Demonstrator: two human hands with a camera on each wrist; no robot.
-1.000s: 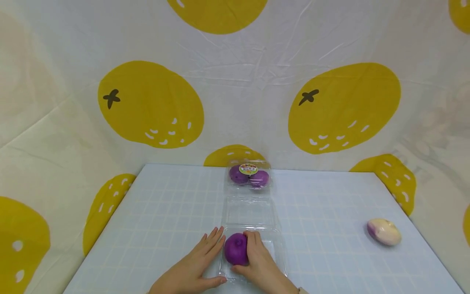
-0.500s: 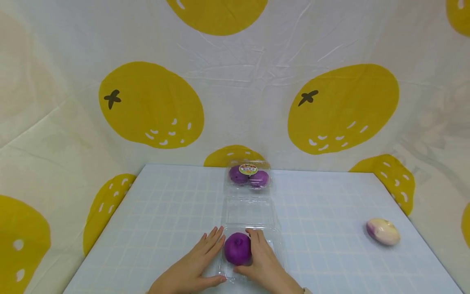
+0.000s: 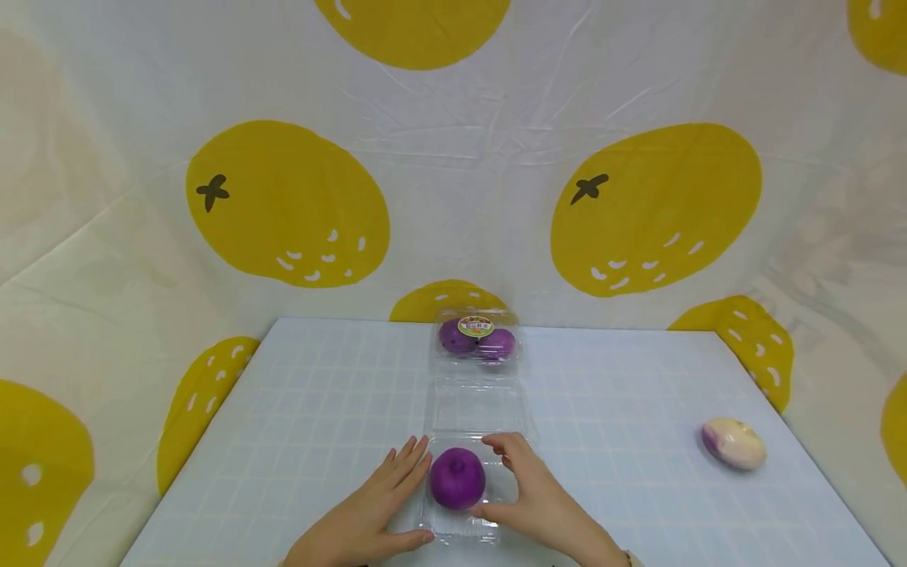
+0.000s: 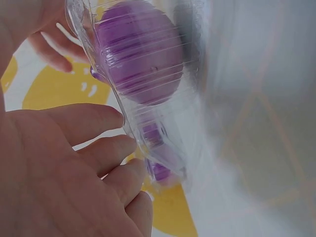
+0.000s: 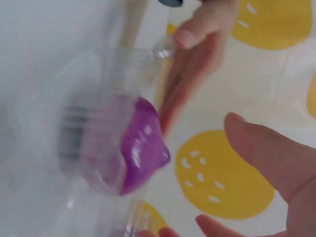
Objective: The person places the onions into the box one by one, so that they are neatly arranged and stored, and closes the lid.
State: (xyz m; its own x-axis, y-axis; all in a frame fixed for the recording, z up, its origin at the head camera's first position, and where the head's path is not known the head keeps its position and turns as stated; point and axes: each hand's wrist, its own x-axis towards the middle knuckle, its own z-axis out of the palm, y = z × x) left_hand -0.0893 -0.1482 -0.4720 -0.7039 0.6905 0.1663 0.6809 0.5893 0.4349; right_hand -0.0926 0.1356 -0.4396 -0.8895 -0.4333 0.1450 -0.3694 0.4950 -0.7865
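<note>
A round purple onion (image 3: 457, 479) with a small nub on top sits in the base of an open clear plastic clamshell box (image 3: 459, 530). The box's lid (image 3: 478, 407) lies folded back behind the base. My left hand (image 3: 372, 508) rests its extended fingers along the base's left side; the left wrist view shows these fingertips at the clear rim, and the onion (image 4: 140, 54) through the ribbed wall. On the onion's right, my right hand (image 3: 542, 496) holds nothing, its thumb and fingers spread apart. In the right wrist view, a gap separates the thumb from the onion (image 5: 145, 150).
Behind the lid stands a closed clear box (image 3: 476, 346) with two purple onions and an oval label. A cream-and-purple oval vegetable (image 3: 734, 443) lies at the table's right. A fruit-print cloth (image 3: 468, 189) hangs behind the pale checked table (image 3: 319, 394).
My right hand has let go of the onion and drawn away to the right, its fingers spreading. The onion stays in the box. My left hand has kept its place.
</note>
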